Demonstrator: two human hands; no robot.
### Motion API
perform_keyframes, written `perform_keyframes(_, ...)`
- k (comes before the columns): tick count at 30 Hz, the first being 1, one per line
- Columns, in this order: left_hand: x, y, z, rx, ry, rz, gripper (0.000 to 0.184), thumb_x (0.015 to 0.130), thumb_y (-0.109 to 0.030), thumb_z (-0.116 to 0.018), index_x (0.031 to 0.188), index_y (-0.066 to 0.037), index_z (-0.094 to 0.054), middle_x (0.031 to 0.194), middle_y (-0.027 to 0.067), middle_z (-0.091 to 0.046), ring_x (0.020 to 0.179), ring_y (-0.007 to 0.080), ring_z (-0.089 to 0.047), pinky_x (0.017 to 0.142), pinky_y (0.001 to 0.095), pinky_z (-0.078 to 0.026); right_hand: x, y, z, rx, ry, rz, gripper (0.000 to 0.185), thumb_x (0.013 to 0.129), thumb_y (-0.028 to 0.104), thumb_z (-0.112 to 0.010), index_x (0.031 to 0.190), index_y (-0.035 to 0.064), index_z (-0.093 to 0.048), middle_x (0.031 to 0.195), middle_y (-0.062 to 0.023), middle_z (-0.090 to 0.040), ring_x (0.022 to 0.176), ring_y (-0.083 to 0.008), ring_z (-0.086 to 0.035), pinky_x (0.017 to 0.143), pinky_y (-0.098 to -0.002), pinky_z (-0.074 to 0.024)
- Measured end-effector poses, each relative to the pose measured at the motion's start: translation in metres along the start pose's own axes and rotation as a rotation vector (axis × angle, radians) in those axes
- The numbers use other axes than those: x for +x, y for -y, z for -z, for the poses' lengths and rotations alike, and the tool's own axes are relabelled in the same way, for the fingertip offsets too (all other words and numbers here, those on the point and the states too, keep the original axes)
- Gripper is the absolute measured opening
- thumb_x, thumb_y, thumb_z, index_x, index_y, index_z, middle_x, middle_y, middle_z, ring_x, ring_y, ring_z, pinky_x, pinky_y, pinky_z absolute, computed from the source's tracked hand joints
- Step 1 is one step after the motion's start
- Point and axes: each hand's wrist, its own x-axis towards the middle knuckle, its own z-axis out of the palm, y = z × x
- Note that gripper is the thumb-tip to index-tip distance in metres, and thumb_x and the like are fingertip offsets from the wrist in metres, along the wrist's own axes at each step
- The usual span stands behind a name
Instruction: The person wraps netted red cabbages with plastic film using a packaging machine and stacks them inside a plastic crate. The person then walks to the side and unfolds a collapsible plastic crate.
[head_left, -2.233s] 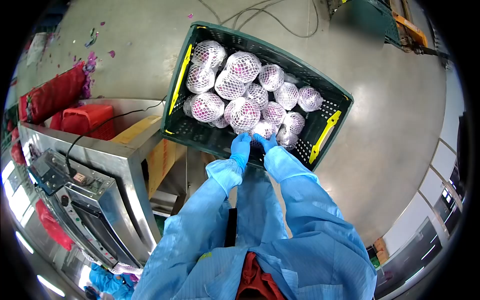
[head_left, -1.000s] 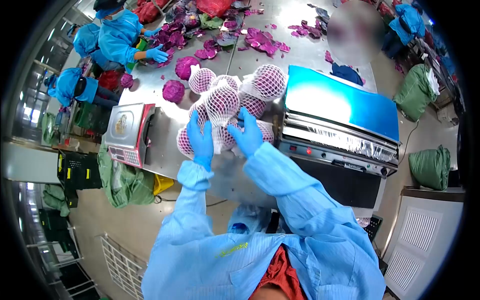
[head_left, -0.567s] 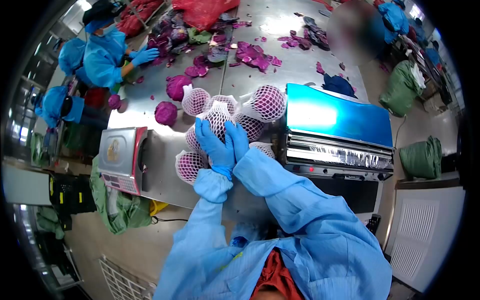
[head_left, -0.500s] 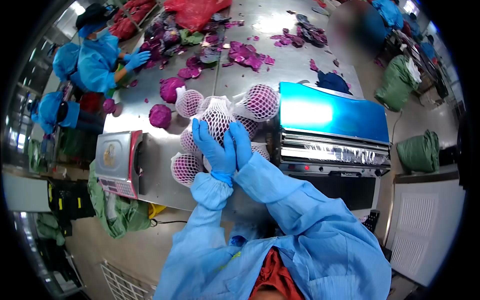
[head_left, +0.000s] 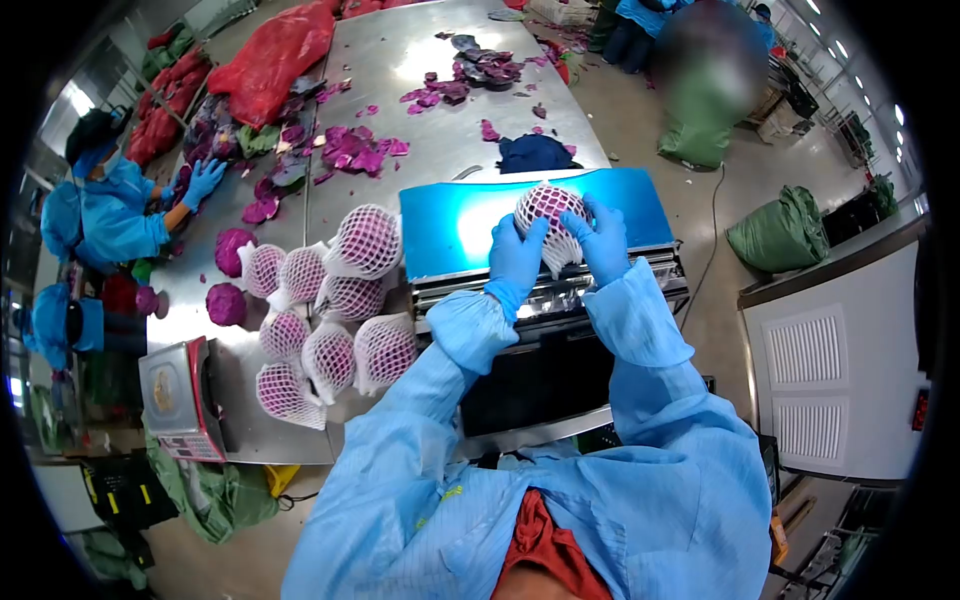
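Note:
Between my two blue-gloved hands is a purple cabbage in a white foam net (head_left: pixel 550 210), held above the blue-topped wrapping machine (head_left: pixel 440 225). My left hand (head_left: pixel 517 258) grips its left side, and my right hand (head_left: pixel 600 240) grips its right side. The loose end of the net hangs down between them. Left of the machine, several netted cabbages (head_left: pixel 328 358) lie grouped on the metal table (head_left: pixel 400 120). Two cabbages without nets (head_left: pixel 226 304) lie just left of that group.
A scale (head_left: pixel 178 395) stands at the table's left front corner. Purple leaves (head_left: pixel 355 150), a red bag (head_left: pixel 275 65) and a dark blue cloth (head_left: pixel 535 153) are farther back. Co-workers (head_left: pixel 115 215) stand at the left. Green sacks (head_left: pixel 780 230) are on the floor at the right.
My hands have moved right from the group of netted cabbages to above the machine, carrying one netted cabbage. The view has turned to the right.

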Motion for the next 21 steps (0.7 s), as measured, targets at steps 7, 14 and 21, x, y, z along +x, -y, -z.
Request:
perform_keyframes(7,0.002,-0.009,0.018,0.022,0.062,0.007,0.063,0.089,-0.041,-0.059,0.128,0.004,-0.041,0.109,0.0199,-0.059,0.096,0.0249,-0.059,0.081,0.0343,-0.048,0.032,-0.028,0.034,0.221,0.402,0.062,0.058,0.086,0.034,-0.064,0.134,0.006,-0.046,0.126,-0.0174,-0.045,0.11,-0.0303,-0.054,0.093,-0.0365,-0.0459)
perform_keyframes(14,-0.041,-0.04,0.05,-0.011,0.04,0.126,0.058,0.089,-0.03,-0.062,0.133,0.0,-0.041,0.12,0.0164,-0.052,0.098,0.02,-0.057,0.073,0.0282,-0.051,0.022,-0.028,0.091,0.202,0.5,0.143,0.061,0.085,0.034,-0.063,0.134,0.0037,-0.044,0.12,-0.0178,-0.051,0.102,-0.0295,-0.058,0.085,-0.0377,-0.049)
perform_keyframes(21,-0.109,-0.036,0.097,0.936,0.152,0.273,0.049,0.085,-0.032,-0.064,0.117,0.003,-0.057,0.07,0.0107,-0.064,0.063,0.0184,-0.062,0.061,0.0291,-0.048,0.027,-0.068,0.191,-0.7,0.854,-0.159,0.037,0.088,0.031,-0.057,0.104,-0.0012,-0.063,0.087,-0.0141,-0.067,0.077,-0.0253,-0.065,0.068,-0.0374,-0.0503)
